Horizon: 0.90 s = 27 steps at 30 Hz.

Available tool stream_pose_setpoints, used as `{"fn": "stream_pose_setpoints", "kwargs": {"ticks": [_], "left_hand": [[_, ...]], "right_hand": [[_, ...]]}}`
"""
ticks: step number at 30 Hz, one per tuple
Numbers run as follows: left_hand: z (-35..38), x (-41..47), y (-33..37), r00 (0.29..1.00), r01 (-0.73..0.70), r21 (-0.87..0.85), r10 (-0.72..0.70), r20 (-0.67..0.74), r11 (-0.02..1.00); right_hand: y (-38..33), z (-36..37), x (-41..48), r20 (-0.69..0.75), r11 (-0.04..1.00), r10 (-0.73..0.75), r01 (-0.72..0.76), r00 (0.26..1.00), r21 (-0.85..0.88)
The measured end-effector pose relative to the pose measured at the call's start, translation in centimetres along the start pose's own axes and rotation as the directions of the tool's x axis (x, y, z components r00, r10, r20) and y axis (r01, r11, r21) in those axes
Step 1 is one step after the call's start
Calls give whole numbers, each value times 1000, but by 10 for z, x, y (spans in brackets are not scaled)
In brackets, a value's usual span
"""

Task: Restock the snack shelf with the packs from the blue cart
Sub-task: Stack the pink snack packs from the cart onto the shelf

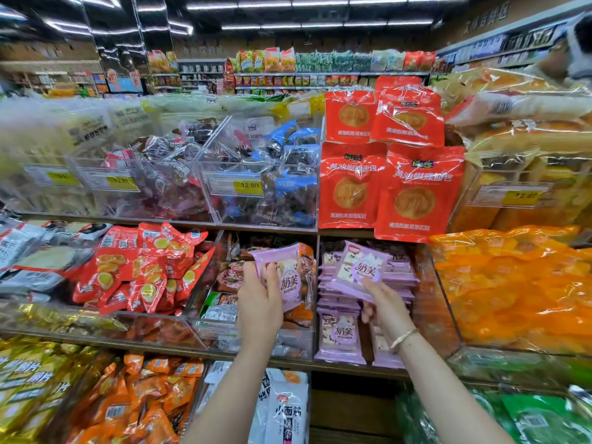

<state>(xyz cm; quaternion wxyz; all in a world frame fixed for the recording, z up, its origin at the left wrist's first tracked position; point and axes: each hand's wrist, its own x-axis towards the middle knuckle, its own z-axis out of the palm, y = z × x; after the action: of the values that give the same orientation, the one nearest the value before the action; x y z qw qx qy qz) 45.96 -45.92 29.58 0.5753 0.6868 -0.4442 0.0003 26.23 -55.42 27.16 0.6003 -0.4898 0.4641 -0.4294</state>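
Currently: left hand (259,299), fingers curled round one purple pack (290,277), held up before the shelf. Right hand (382,307), pinching a second purple pack (362,267) just above the purple stack (402,277) in the clear bin (424,293). Bin already part-filled, so restocking is judged under way. Outstanding: both held packs. Blue cart out of view; its remaining stock cannot be told.

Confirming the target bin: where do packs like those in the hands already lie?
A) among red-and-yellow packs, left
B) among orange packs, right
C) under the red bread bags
C: the purple stack lies below the red bread bags, matching the left pack in the left hand and the right pack in the right hand.
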Motion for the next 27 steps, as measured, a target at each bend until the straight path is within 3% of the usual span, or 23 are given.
{"fn": "stream_pose_setpoints", "kwargs": {"ticks": [2,5,8,11,14,16,19,24,27], "left_hand": [[-1,0,1,1000,-6,-11,6,-4,1000],[-3,0,2,1000,-24,-37,24,-9,999],[-4,0,4,1000,-25,-64,26,8,998],[-4,-1,4,1000,-17,-20,17,21,1000],[-3,-2,3,999,-27,-3,27,27,1000],[-3,-2,4,999,-20,8,19,29,1000],[-3,-2,2,1000,-7,-1,7,30,1000],[-2,-2,3,999,-17,6,17,29,1000],[-2,-2,3,999,-18,5,18,30,1000]], "right_hand": [[-10,7,14,16,999,37,-37,999,-34],[-26,15,29,-9,992,111,-111,994,60],[-33,17,38,-153,988,-21,44,988,150],[-32,19,40,-245,987,-160,162,956,-14],[-30,25,42,-267,955,-227,160,937,-248],[-30,29,44,-266,856,-281,116,922,-503],[-35,32,47,-220,609,-344,39,913,-792],[-42,21,51,-49,310,-297,48,954,-949],[-48,16,47,0,240,-212,52,977,-969]]}}
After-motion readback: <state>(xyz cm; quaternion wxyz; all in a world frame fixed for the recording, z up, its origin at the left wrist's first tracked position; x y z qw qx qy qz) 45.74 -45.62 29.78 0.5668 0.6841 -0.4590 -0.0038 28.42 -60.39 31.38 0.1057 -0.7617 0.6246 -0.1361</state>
